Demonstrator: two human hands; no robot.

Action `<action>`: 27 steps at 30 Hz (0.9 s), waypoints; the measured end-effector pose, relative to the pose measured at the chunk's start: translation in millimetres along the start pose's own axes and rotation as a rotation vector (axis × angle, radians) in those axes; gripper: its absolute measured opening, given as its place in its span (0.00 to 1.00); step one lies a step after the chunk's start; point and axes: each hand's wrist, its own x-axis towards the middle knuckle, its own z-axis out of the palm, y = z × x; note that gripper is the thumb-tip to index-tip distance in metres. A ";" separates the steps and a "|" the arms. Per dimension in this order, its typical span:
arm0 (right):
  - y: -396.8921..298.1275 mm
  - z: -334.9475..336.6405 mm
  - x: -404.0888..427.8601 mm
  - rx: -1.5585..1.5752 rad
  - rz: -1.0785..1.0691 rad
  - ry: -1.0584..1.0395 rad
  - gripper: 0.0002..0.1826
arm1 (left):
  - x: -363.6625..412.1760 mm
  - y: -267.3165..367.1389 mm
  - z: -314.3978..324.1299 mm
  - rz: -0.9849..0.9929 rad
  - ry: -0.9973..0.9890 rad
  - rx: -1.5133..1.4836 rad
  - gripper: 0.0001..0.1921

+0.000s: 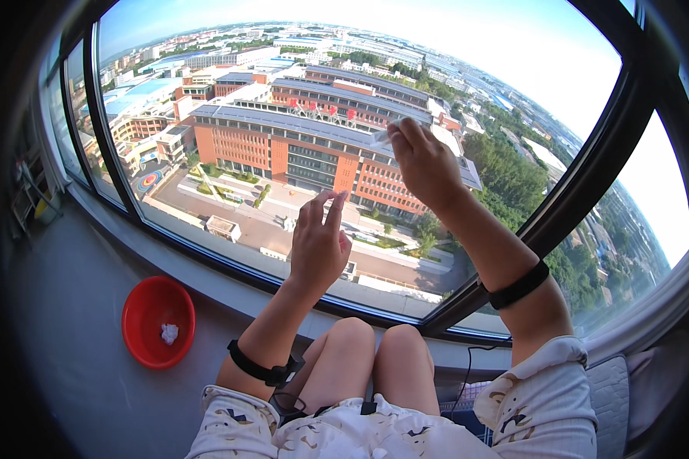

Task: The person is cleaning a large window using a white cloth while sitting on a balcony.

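Observation:
A large window pane (252, 201) in a dark frame fills the view in front of me. My right hand (428, 166) is raised before the glass, its fingers closed on a thin white tissue (382, 139). Part of the tissue sticks out to the left of the fingertips; the rest is hidden under the hand. Lower and to the left, my left hand (320, 244) is held up with bent fingers and the thumb apart, with nothing seen in it. Whether its fingertips touch the glass cannot be told.
A red plastic basin (135, 330) stands on the grey floor (86, 292) at left, holding a crumpled white tissue (169, 333). Below the pane runs a pale sill (218, 287). A dark window post (568, 201) slants at right, with a quilted pad (607, 396) below. A black cable (469, 367) hangs by my knees.

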 end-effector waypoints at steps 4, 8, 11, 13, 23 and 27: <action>-12.2 -10.8 -49.2 0.063 -0.046 -0.188 0.03 | 30.5 5.4 3.4 0.162 0.109 0.138 0.41; 4.7 -38.3 -37.0 -0.262 -0.062 -0.077 0.10 | 74.4 24.1 8.7 0.243 0.207 0.174 0.43; 10.7 -46.3 -33.5 -0.286 -0.005 -0.019 0.09 | 92.5 28.5 17.7 0.230 0.260 0.169 0.42; 10.5 -45.9 -36.2 -0.249 0.016 -0.008 0.07 | 97.8 27.1 22.3 0.218 0.244 0.228 0.42; 14.1 -40.6 -37.0 -0.194 0.005 0.072 0.08 | 105.6 36.2 23.7 0.169 0.308 0.360 0.41; 13.8 -39.7 -36.7 -0.203 0.003 0.081 0.08 | 105.0 34.3 22.8 0.202 0.310 0.405 0.37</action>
